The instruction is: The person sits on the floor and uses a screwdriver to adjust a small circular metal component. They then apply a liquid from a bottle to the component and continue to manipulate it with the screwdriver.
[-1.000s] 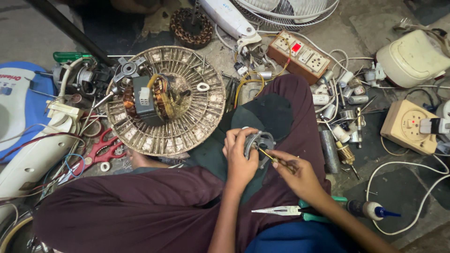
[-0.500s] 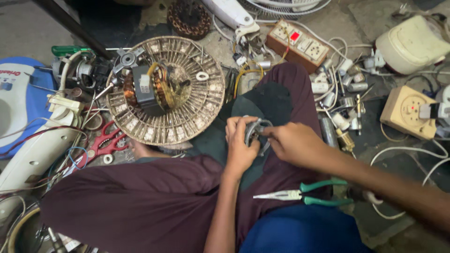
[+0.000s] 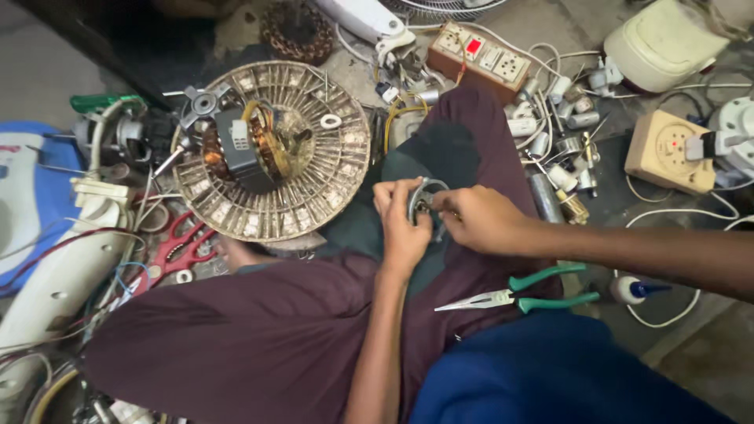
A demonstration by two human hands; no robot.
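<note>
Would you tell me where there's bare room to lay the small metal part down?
Free: the maroon cloth over the lap, below the round fan grille and left of the green-handled pliers. Crowded: the floor right of the knee, between the switchboard and beige socket box, is packed with small parts and cords.

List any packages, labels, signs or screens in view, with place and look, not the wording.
No packages, signs or screens show.
Red label patch: on the brown socket board, top centre; small, rectangular.
Round red-marked dial face: on the beige box, right; its print is too small to tell.
</note>
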